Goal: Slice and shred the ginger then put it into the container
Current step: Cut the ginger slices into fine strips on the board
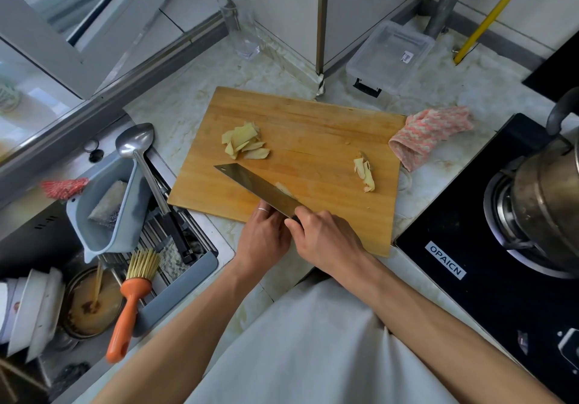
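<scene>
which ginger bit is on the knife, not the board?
The single slice stuck on the cleaver blade, near the hands. The slice pile and the peel scraps lie on the cutting board.

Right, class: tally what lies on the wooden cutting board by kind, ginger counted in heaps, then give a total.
Heaps of ginger slices: 1
Heaps of ginger peel scraps: 1
Cleavers: 1, gripped by the right hand, a ginger piece stuck on its blade, the left hand beside it
Total: 3
</scene>
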Available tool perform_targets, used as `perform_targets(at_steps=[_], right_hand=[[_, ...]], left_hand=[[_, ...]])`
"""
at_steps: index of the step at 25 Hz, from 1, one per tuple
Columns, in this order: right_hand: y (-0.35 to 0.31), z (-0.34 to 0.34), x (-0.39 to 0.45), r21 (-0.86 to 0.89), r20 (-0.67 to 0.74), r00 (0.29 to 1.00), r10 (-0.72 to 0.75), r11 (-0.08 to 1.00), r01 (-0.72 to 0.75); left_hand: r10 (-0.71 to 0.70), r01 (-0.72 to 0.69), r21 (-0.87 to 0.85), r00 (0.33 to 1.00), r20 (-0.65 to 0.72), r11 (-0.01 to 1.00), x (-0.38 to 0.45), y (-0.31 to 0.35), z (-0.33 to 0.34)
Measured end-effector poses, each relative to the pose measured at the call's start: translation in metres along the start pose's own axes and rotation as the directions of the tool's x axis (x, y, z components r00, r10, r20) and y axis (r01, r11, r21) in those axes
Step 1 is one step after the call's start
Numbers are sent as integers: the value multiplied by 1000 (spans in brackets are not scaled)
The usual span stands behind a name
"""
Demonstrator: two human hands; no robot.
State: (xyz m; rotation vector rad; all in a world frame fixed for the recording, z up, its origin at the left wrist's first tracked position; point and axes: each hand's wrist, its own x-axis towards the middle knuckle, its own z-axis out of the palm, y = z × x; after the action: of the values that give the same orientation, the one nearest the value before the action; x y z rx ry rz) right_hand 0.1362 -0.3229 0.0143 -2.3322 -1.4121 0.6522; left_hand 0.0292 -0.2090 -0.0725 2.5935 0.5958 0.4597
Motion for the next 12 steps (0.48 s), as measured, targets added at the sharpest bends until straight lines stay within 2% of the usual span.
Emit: perform_targets(at_steps=[12], right_hand=[[0,2,0,-13,2,1000,-20,1000,20]], left_hand=[[-30,30,14,999,17,999,-2,-2,0]])
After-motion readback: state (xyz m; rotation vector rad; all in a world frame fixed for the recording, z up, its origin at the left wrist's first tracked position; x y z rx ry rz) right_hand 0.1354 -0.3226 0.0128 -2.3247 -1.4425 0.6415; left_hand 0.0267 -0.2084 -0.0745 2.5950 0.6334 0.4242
